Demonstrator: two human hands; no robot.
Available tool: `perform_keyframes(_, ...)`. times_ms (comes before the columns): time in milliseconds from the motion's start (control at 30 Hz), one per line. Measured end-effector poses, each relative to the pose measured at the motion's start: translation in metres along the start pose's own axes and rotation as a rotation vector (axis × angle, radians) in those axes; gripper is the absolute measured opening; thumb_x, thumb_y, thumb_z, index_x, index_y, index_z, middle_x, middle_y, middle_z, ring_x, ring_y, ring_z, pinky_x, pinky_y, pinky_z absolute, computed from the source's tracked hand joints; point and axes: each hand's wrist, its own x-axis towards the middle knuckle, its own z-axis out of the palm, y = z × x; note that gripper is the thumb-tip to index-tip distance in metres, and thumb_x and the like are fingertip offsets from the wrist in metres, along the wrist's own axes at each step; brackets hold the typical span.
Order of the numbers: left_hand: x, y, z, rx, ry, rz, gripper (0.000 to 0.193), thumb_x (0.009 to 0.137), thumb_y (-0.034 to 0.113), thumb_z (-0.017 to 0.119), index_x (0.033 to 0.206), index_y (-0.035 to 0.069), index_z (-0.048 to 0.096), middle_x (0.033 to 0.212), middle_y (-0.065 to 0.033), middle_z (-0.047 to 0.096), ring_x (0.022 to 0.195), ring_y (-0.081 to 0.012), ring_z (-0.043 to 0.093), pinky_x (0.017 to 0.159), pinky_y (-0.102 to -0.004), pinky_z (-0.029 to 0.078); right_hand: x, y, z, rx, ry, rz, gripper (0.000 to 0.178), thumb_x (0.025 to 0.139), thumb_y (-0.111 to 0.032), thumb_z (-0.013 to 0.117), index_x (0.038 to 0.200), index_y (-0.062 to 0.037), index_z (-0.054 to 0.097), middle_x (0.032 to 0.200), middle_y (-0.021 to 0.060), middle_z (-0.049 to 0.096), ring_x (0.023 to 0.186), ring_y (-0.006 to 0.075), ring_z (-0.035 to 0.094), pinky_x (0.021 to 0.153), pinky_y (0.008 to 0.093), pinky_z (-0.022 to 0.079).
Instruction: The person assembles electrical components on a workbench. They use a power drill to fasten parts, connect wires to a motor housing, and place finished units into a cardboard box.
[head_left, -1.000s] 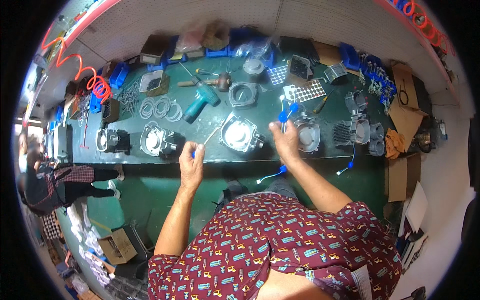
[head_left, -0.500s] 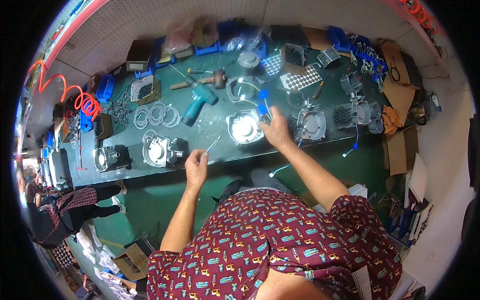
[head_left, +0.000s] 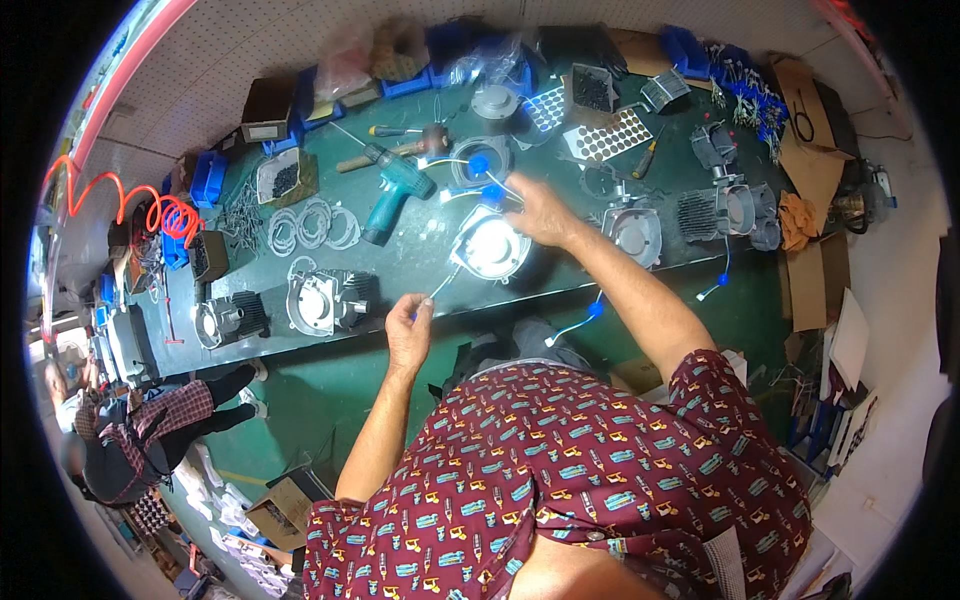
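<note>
A round silver motor housing (head_left: 492,246), shining brightly, lies near the bench's front edge between my hands. My left hand (head_left: 408,330) is closed around a thin pale rod-like piece (head_left: 446,284); its far end meets the housing's lower left rim. I cannot make out its exact kind. My right hand (head_left: 541,212) is at the housing's upper right, fingers closed on thin wires (head_left: 508,190). These wires carry blue round pieces (head_left: 480,164) and white end connectors, and spread to the left above the housing. The right fingertips are partly hidden.
A teal power drill (head_left: 398,192) and a mallet (head_left: 432,138) lie behind to the left. More motor housings stand left (head_left: 314,302) and right (head_left: 632,236). Wire coils (head_left: 314,222), a sheet of round stickers (head_left: 608,136) and parts bins line the back. Another person (head_left: 140,440) is far left.
My left hand has moved right, bringing the rod-like piece to the housing's rim. My right hand has shifted up and slightly left, and the wires with blue pieces have swung left.
</note>
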Motion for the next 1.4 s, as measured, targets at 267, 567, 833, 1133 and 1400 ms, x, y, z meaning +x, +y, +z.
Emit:
perform_keyframes(267,0.020,0.014,0.008,-0.070,-0.027,-0.020,0.014,0.099,0.020,0.065,0.096,0.006,0.066,0.071,0.0076,0.052,0.060,-0.0028,0.044,0.046,-0.0250,0.034,0.013,0.001,-0.006,-0.056,-0.147,0.057,0.041,0.078,-0.008,0.066,0.117,0.0002,0.057,0.106,0.0236,0.066,0.103,0.0362,0.064,0.087,0.0424,0.050)
perform_keyframes(567,0.040,0.031,-0.011,-0.239,-0.308,-0.361,0.016,0.097,0.023,0.066,0.089,0.010,0.065,0.065,0.0043,0.054,0.053,-0.0060,0.044,0.051,-0.0220,0.037,0.021,-0.007,-0.008,-0.075,-0.165,-0.051,0.039,0.075,-0.007,0.067,0.111,-0.0001,0.054,0.099,0.0262,0.065,0.098,0.0472,0.062,0.081,0.0502,0.050)
perform_keyframes(833,0.048,0.042,-0.007,-0.236,-0.551,-0.423,0.015,0.102,0.022,0.059,0.102,0.007,0.063,0.068,0.0004,0.060,0.058,-0.0090,0.055,0.056,-0.0252,0.048,0.024,-0.012,-0.013,-0.058,-0.187,-0.026,0.034,0.074,-0.007,0.067,0.104,0.0005,0.054,0.096,0.0269,0.064,0.097,0.0475,0.062,0.079,0.0498,0.050)
perform_keyframes(1133,0.054,0.050,0.020,-0.597,-0.560,-0.669,0.031,0.106,0.034,0.052,0.109,0.004,0.060,0.064,0.0010,0.052,0.051,-0.0094,0.048,0.046,-0.0228,0.040,0.022,-0.007,-0.010,-0.079,-0.157,-0.051,0.033,0.073,-0.009,0.066,0.102,-0.0005,0.054,0.090,0.0266,0.064,0.091,0.0489,0.061,0.074,0.0533,0.049)
perform_keyframes(1400,0.046,0.034,0.049,-0.329,-0.257,-0.190,0.015,0.095,0.010,0.066,0.083,0.011,0.058,0.071,0.0009,0.059,0.057,-0.0080,0.050,0.051,-0.0245,0.042,0.025,-0.010,-0.009,-0.077,-0.169,-0.037,0.032,0.072,-0.010,0.066,0.101,-0.0012,0.055,0.089,0.0263,0.064,0.091,0.0485,0.062,0.074,0.0529,0.049)
